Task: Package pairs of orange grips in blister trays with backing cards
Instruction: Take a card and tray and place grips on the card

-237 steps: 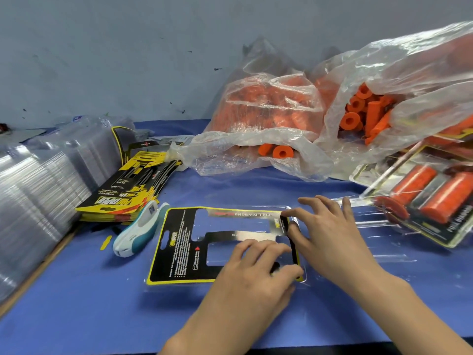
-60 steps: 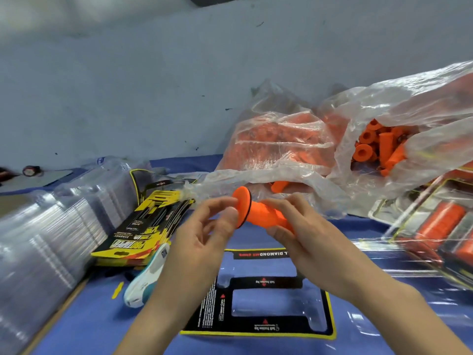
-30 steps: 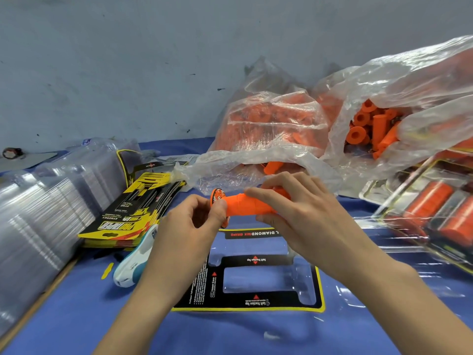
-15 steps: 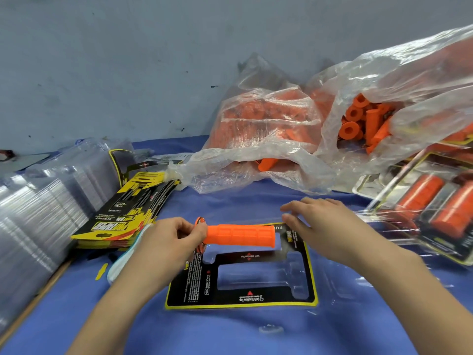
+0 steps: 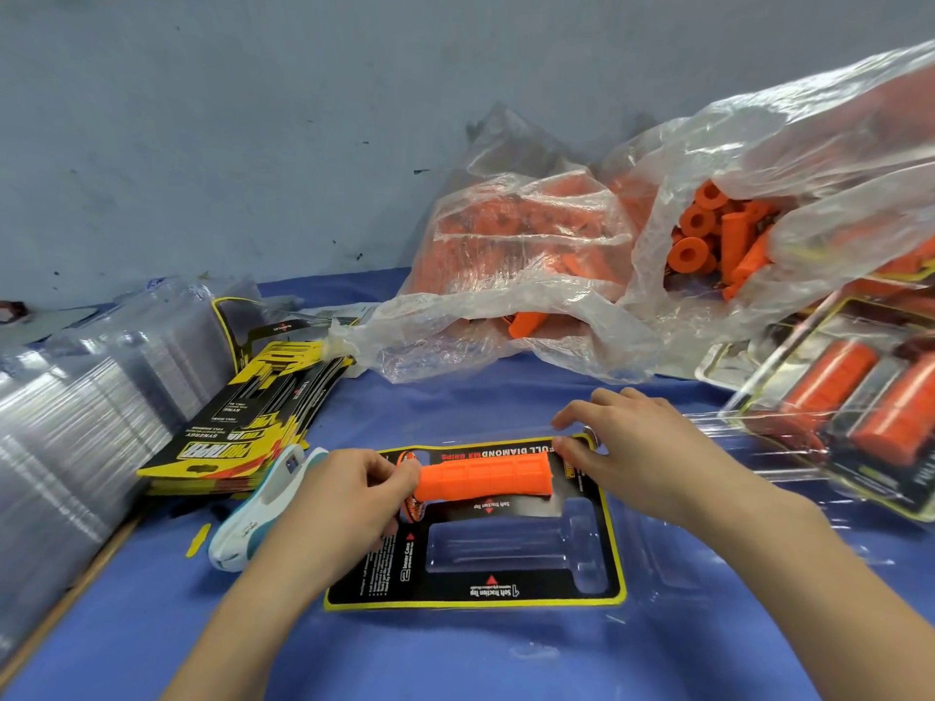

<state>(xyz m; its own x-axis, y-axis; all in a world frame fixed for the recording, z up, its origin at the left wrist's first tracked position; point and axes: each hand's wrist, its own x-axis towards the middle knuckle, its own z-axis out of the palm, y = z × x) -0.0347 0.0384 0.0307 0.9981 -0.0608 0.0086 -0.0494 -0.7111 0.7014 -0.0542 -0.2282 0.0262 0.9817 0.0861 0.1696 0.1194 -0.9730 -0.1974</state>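
Observation:
An orange grip (image 5: 484,479) lies sideways over the upper pocket of a clear blister tray (image 5: 652,548) that carries a black and yellow backing card (image 5: 470,589). My left hand (image 5: 344,503) pinches the grip's flanged left end. My right hand (image 5: 637,447) rests with bent fingers at the tray's upper right corner, its thumb beside the grip's right end. The lower pocket holds nothing.
Two clear bags of loose orange grips (image 5: 526,255) (image 5: 718,235) lie at the back. Finished packs (image 5: 860,407) sit at right. A pile of backing cards (image 5: 253,422), stacked clear trays (image 5: 76,437) and a white and teal tool (image 5: 263,508) are at left on the blue table.
The grip came down from mid-air onto the tray's upper pocket. My right hand let go of it and moved to the tray's upper right corner. My left hand keeps the flanged end.

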